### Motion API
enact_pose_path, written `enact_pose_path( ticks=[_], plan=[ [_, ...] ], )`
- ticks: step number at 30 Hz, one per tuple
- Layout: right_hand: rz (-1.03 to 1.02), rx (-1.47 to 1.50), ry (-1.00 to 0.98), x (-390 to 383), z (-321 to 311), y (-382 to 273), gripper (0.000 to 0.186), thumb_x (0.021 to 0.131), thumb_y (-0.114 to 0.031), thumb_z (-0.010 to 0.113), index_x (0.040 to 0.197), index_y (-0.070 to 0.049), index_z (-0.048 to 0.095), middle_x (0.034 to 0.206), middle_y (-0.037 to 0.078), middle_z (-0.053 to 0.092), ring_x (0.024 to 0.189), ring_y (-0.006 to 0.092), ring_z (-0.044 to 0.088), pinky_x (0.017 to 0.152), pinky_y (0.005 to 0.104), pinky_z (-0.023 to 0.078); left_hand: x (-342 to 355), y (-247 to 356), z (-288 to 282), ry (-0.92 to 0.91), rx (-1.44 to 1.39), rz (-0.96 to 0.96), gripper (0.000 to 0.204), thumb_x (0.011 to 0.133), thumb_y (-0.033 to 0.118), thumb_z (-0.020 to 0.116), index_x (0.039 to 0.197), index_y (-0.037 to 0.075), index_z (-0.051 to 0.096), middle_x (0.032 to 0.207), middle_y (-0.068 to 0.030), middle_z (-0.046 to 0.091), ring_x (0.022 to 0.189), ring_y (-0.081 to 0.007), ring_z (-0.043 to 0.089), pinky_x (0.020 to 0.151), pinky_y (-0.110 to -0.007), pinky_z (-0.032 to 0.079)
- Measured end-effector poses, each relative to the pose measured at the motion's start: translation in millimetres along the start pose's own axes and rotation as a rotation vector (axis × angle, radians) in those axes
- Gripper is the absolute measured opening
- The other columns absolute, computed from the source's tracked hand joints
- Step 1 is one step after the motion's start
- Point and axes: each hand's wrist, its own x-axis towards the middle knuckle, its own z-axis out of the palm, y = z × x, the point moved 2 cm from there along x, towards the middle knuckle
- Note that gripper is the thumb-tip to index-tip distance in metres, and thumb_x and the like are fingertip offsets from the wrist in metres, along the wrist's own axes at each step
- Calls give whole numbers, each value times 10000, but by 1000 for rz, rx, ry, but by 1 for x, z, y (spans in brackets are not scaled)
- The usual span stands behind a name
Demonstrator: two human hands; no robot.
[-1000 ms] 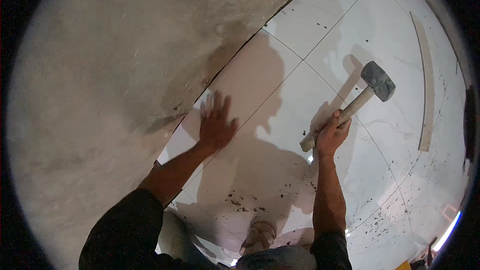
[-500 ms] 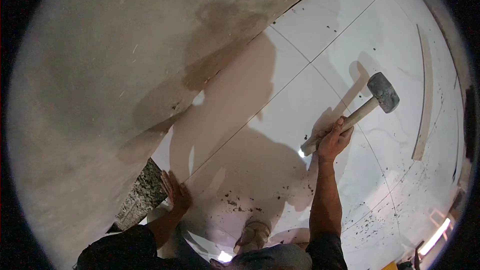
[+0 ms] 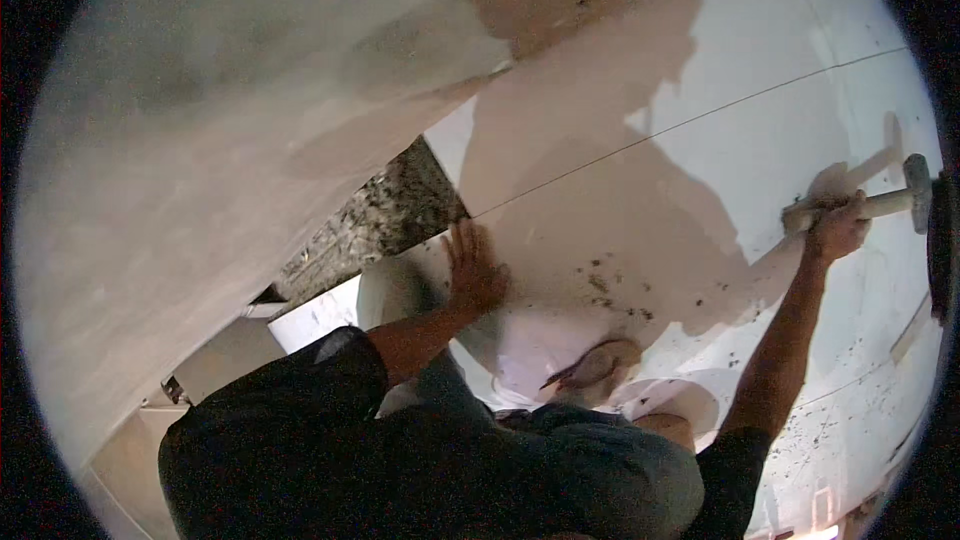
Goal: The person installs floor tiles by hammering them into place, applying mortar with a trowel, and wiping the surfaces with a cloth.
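Large white floor tiles (image 3: 760, 70) meet a bare screed bed (image 3: 230, 110). The left hand (image 3: 473, 268) lies flat, fingers together, on the near tile, seemingly steadying it. Far to its right, the right hand (image 3: 835, 230) is wrapped around a mallet (image 3: 880, 202) handle, head outward.

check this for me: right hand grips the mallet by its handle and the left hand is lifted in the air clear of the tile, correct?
Not quite. The left hand is not in the air: the head view shows it pressed flat on the white tile, near the tile's edge. The rest holds: the right hand grips the mallet by its handle.
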Motion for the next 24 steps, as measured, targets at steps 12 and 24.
enact_pose_path(
  ticks=[12, 24],
  plan=[
    [130, 137, -134, -88, -38, 55, 386, 913, -309, 600, 1090, 28, 535, 881, 127, 609, 706, 239, 623, 589, 392, 551, 2, 7, -17, -25, -44, 206, 650, 882, 290, 496, 1421, -1, 279, 1528, -206, 137, 1367, -528, 95, 1058, -698, 89],
    [340, -129, -96, -252, -110, 29, 380, 912, -396, 595, 941, -20, 547, 726, 74, 563, 544, 182, 546, 494, 351, 501, -14, -10, -26, 162, -445, 776, 538, 779, 161, 576, 1288, 23, 468, 1461, -209, 307, 1316, -439, 305, 1056, -647, 206]
  ],
)
